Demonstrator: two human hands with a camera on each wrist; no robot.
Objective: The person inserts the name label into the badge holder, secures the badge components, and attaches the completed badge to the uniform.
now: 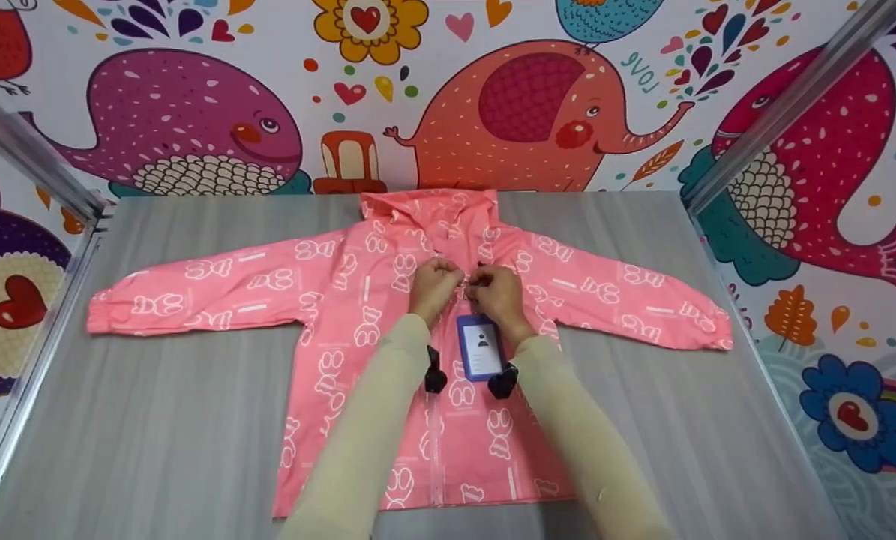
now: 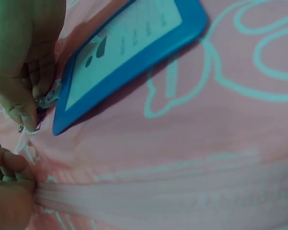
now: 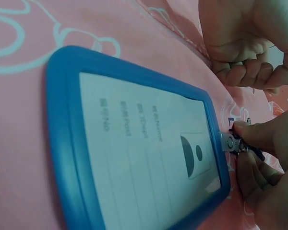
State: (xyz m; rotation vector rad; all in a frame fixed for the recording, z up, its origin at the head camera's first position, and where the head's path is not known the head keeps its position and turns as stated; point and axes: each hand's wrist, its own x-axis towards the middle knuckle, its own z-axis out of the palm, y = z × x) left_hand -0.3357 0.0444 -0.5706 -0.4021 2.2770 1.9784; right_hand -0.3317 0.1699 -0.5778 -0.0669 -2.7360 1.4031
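A pink hooded jacket with white bunny prints lies spread front side up. On its chest, right of the zipper, rests a blue-framed badge holder with a white card in it. My right hand pinches the holder's small metal clip between thumb and fingers, close against the cloth. Just across, my left hand has its fingers curled and pinches the jacket front beside the zipper. Both hands nearly meet below the collar; the left fingertips are partly hidden in the left wrist view.
The jacket lies on a grey table, its sleeves stretched out to both sides. Metal posts stand at the back corners. Behind rises a wall covered in cartoon animals. Black wrist devices hang under both sleeved forearms.
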